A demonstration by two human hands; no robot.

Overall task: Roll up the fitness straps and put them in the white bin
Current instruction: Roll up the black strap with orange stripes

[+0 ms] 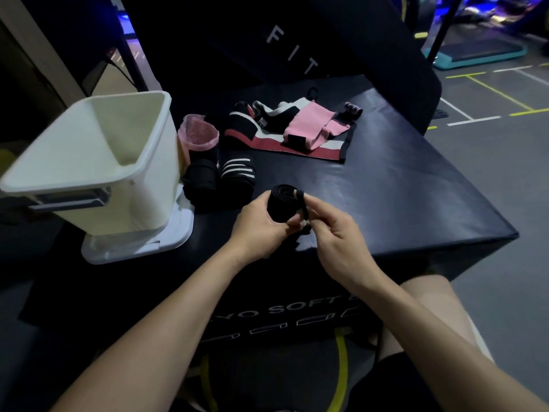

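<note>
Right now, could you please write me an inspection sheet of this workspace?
Surface: dark padded box, printed lettering on its front.
Job's things: white bin at left, nothing visible inside; black strap roll in hand; pink roll, black roll and striped roll beside the bin; unrolled pile of straps behind.
Clutter: white lid under the bin.
Hands: left hand grips the black strap roll; right hand pinches its loose end.
Cables: nothing seen.
Surroundings: gym floor with painted lines, teal step platform.
</note>
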